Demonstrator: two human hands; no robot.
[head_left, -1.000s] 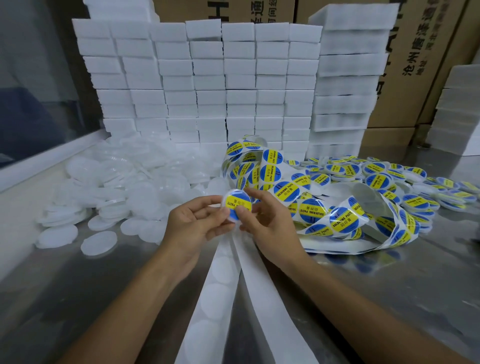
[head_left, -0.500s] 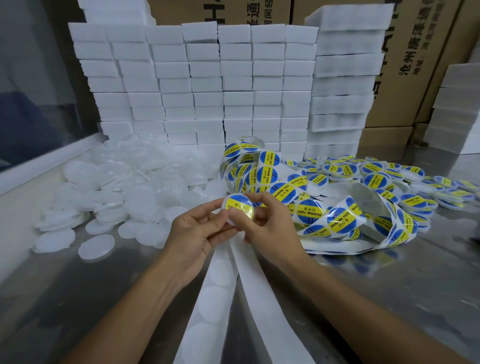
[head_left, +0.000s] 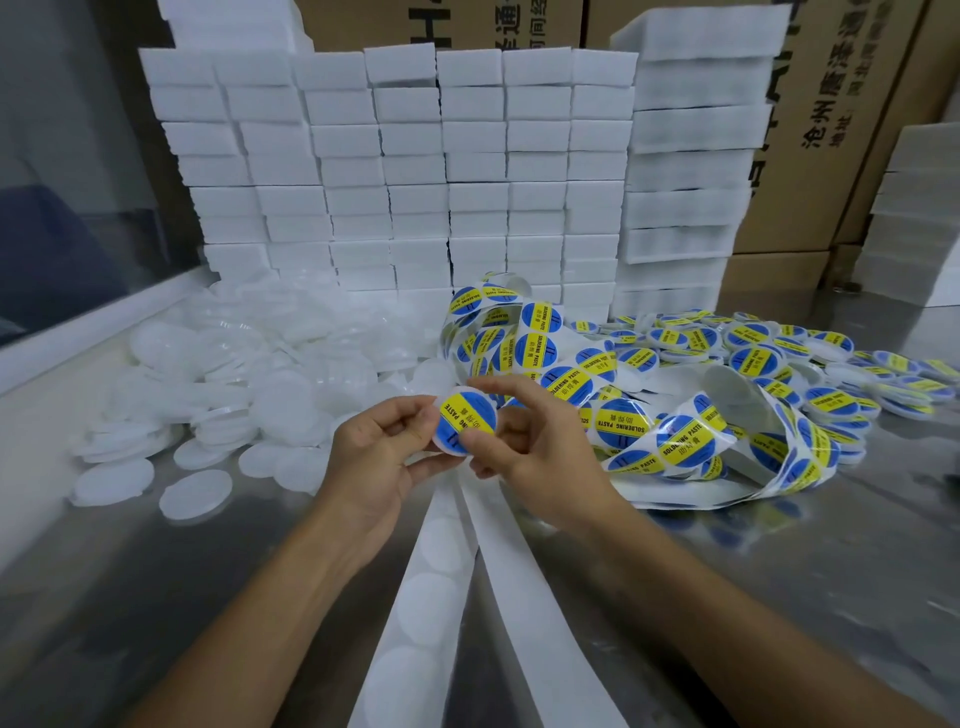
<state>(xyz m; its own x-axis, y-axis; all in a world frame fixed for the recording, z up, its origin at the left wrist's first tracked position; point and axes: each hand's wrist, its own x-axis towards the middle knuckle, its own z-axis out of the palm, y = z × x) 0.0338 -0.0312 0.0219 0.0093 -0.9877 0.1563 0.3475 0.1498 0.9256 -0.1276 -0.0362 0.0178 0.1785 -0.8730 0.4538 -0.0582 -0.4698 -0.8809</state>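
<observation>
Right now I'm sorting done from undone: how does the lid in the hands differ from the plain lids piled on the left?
The held lid is labelled in blue and yellow; the piled lids are bare white. The held lid is raised, pinched between the left hand and right hand; the piled lids lie loose on the table. Both are round white discs.

Glossy paper sticker (head_left: 466, 422) on a matt white plastic lid (head_left: 451, 446); brushed, reflective metal tabletop (head_left: 779, 571) beneath the hands.
</observation>
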